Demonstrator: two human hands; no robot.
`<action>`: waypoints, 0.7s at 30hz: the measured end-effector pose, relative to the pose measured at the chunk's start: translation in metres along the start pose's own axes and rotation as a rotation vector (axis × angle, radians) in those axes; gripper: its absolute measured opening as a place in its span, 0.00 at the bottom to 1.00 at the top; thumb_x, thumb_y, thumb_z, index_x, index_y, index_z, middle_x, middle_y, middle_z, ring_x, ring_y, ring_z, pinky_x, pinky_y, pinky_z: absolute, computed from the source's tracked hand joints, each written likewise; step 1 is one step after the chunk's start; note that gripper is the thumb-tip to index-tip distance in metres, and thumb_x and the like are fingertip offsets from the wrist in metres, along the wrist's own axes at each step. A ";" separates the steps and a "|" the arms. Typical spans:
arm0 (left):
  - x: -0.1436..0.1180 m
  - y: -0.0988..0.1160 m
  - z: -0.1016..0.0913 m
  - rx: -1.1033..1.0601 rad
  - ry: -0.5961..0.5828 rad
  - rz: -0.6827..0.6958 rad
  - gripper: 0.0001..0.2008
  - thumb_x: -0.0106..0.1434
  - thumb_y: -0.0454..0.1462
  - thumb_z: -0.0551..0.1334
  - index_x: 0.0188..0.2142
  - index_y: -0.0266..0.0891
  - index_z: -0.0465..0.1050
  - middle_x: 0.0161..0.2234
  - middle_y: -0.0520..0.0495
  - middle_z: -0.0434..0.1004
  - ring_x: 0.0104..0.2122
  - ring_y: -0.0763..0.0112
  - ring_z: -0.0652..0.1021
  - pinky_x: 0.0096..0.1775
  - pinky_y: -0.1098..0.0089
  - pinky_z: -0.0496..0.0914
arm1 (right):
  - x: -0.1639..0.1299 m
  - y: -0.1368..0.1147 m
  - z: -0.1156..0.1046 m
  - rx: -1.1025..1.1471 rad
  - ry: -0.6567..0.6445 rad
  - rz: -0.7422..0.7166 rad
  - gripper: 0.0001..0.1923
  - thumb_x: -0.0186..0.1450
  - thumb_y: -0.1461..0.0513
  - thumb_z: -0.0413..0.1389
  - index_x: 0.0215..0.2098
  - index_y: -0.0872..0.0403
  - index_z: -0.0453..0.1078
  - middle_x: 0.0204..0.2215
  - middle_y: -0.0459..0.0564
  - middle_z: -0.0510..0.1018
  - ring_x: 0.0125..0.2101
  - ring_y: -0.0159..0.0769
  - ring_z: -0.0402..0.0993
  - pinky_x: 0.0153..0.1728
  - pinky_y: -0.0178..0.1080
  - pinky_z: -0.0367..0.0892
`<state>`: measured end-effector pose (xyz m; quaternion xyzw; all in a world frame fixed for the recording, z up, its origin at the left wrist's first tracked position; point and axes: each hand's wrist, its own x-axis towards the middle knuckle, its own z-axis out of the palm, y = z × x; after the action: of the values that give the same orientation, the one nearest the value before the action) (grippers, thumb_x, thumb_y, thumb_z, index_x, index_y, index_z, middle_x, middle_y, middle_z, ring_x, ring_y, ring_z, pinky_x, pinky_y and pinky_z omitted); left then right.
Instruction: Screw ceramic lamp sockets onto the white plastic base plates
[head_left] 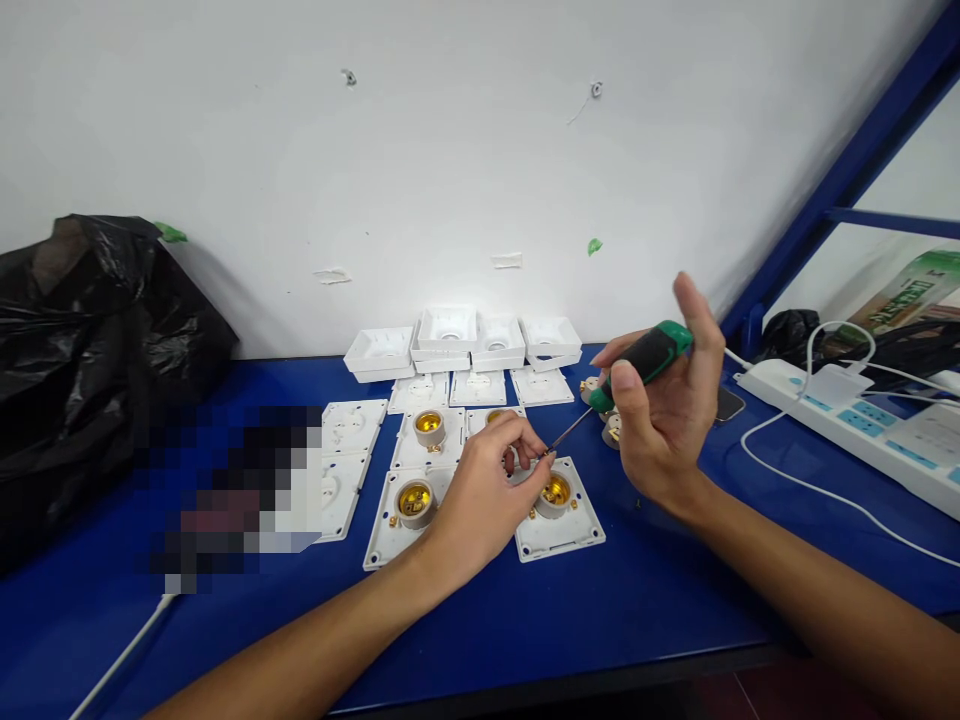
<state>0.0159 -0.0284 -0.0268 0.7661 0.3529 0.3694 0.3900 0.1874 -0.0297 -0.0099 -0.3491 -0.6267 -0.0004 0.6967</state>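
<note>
One screwdriver [645, 360]: right hand [667, 435] holds it, pointing eight o'clock.
Left hand [487, 485]: pinched at the screwdriver's tip, contents unclear.
Gold socket [556, 492]: six o'clock from left fingertips [543, 471], the nearer.

The green-and-black screwdriver [646, 358] slants down leftward, its thin metal shaft ending by the far rim of a round socket [556, 493]; whether they touch is hidden. The socket (gold-coloured inside a pale collar) stands on a square white plate [581, 522], lying flat, slightly turned, set back from the worktop's [645, 600] front edge.
</note>
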 end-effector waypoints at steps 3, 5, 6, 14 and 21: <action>0.000 0.000 0.000 0.005 -0.007 -0.005 0.08 0.65 0.34 0.60 0.29 0.41 0.65 0.31 0.53 0.66 0.30 0.72 0.69 0.33 0.68 0.66 | -0.002 0.003 -0.001 0.029 -0.038 0.003 0.30 0.69 0.58 0.56 0.68 0.43 0.56 0.31 0.46 0.74 0.28 0.36 0.72 0.30 0.43 0.73; -0.001 0.000 -0.001 0.001 -0.015 -0.009 0.07 0.65 0.34 0.60 0.29 0.41 0.65 0.31 0.53 0.66 0.30 0.72 0.69 0.33 0.68 0.66 | -0.002 0.005 -0.002 0.019 -0.034 -0.007 0.29 0.70 0.57 0.54 0.68 0.45 0.57 0.31 0.46 0.74 0.27 0.36 0.70 0.29 0.42 0.73; -0.001 0.001 -0.001 -0.004 -0.019 -0.011 0.07 0.65 0.34 0.60 0.30 0.41 0.65 0.31 0.53 0.66 0.30 0.72 0.69 0.33 0.68 0.66 | -0.002 0.006 -0.002 0.005 -0.022 -0.014 0.28 0.70 0.56 0.53 0.67 0.45 0.57 0.32 0.47 0.74 0.27 0.36 0.70 0.28 0.42 0.73; -0.002 0.001 0.000 0.000 -0.049 -0.013 0.05 0.65 0.33 0.61 0.32 0.41 0.67 0.32 0.53 0.68 0.33 0.71 0.70 0.35 0.68 0.65 | 0.000 0.006 -0.001 0.070 0.051 -0.075 0.23 0.68 0.61 0.57 0.61 0.40 0.63 0.37 0.47 0.69 0.25 0.32 0.70 0.20 0.39 0.72; -0.003 0.001 -0.003 -0.003 -0.110 -0.061 0.10 0.65 0.42 0.67 0.40 0.43 0.68 0.37 0.52 0.70 0.38 0.68 0.71 0.39 0.67 0.65 | 0.004 0.007 -0.001 0.060 0.090 -0.109 0.21 0.69 0.61 0.57 0.60 0.43 0.65 0.31 0.45 0.69 0.24 0.32 0.69 0.20 0.38 0.68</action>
<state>0.0121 -0.0307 -0.0253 0.7735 0.3538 0.3151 0.4210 0.1920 -0.0227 -0.0095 -0.2931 -0.6125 -0.0353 0.7333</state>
